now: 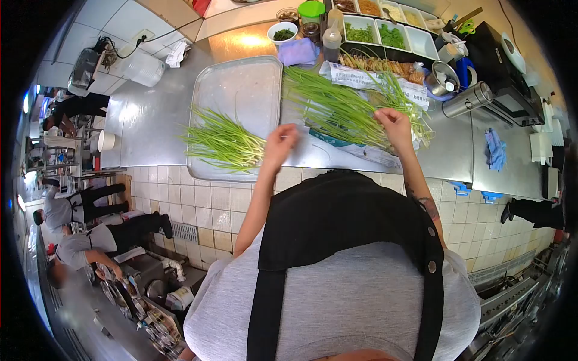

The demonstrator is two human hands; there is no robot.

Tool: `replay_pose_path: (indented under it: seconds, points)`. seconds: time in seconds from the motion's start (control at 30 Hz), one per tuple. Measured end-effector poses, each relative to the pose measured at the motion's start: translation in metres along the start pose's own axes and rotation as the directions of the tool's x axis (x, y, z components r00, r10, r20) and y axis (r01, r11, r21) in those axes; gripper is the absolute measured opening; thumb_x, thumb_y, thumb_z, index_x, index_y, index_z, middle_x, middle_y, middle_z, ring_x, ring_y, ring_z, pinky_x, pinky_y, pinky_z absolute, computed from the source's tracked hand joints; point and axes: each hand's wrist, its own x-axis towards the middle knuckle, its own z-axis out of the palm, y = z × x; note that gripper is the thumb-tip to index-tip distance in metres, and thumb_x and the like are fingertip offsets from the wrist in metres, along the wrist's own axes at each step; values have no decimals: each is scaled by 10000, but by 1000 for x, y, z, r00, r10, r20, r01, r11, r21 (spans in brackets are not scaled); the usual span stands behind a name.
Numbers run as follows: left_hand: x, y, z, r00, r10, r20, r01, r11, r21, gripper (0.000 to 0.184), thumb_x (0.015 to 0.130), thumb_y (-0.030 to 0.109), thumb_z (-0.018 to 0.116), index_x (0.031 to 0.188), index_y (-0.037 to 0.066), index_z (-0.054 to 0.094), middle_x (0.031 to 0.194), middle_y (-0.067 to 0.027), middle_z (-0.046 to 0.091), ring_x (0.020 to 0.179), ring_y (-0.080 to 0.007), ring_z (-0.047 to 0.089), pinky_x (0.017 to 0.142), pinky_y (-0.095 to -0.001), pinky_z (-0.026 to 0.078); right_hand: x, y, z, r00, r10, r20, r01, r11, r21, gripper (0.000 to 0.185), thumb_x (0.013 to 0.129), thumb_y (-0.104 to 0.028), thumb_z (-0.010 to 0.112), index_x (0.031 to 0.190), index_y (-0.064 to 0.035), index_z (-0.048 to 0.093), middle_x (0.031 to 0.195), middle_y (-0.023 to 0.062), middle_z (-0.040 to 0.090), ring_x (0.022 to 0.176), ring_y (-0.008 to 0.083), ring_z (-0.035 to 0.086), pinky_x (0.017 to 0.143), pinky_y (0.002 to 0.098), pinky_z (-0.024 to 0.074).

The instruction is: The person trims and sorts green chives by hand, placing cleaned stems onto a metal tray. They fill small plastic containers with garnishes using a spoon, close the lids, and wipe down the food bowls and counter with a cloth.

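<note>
A person in a black apron [337, 216] works at a steel counter [144, 129], where a bunch of scallions [223, 141] lies in the near part of a tray [238, 81], white ends pointing to its right side. The left hand [281, 146], slightly blurred, hangs with curled fingers at the tray's right rim; whether it grips anything cannot be told. Right of the tray, the right hand [392, 124] pinches thumb and forefinger together over a larger pile [337, 105] of scallions on printed wrap [334, 144] (whether a stalk is caught between them is unclear). Beyond the tray's far right corner stand a purple cloth [299, 53], a bottle [332, 42] and tubs [424, 43]. Well left of the tray, co-workers [93, 239] stand.
</note>
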Motion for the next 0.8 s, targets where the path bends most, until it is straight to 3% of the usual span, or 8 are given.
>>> replay_pose_path:
  seconds: [0.07,0.17,0.27,0.37,0.47,0.57,0.67,0.8]
  points:
    - [5,5,34,984,44,172,-38,999,-34,286,819,165,605,1063,17,581,838,-47,609,701,-99,539,612,-239,445,-9,-17,1,999,51,-19,-49,994,93,151,806,-153,641,859,-11,648,694,-3,611,613,47,522,563,190,409]
    - [4,37,79,934,40,356,34,980,-198,282,832,120,591,1075,-20,559,926,-82,617,832,-126,565,740,-246,454,-21,-33,1,987,158,31,-160,935,316,129,818,-144,630,891,-37,627,692,-20,579,594,36,493,539,191,395]
    - [2,68,113,911,163,378,-21,936,-352,313,858,190,580,1092,-16,547,962,-61,605,857,-108,544,767,-250,443,-33,-40,3,986,130,104,-161,907,390,116,821,-129,624,902,-47,613,686,-29,559,582,34,478,527,187,390]
    - [5,92,131,916,229,328,-24,850,-526,262,847,137,589,1064,-8,563,971,-58,609,845,-102,551,761,-246,452,-44,-44,4,988,55,146,-111,908,404,106,803,-101,640,884,-37,618,711,-31,580,607,28,486,530,175,368]
    - [12,97,137,899,279,338,-45,825,-563,204,839,84,588,1024,-3,584,955,-45,611,816,-87,552,754,-240,463,-54,-56,5,991,64,120,-104,924,369,105,804,-86,638,886,-24,619,732,-15,601,628,30,503,551,171,378]
    - [10,99,137,901,287,324,-82,848,-524,174,836,59,580,1001,5,599,937,-33,611,794,-77,553,745,-235,474,-54,-39,4,990,111,93,-142,852,504,113,807,-98,640,889,-23,620,743,-9,609,639,32,513,562,166,384]
    - [8,98,137,913,264,310,-71,854,-516,159,833,12,567,987,-23,592,879,-26,614,741,-55,546,697,-208,458,-57,-41,7,999,37,6,-36,900,434,110,828,-125,621,883,-29,625,732,-3,605,625,32,506,548,170,383]
    - [8,92,133,944,203,261,-20,823,-568,171,843,44,562,1006,8,599,864,-27,597,788,-88,563,724,-243,494,-56,-40,6,984,140,-109,-55,827,560,127,883,-165,541,891,-43,575,667,-14,543,556,49,460,509,189,367]
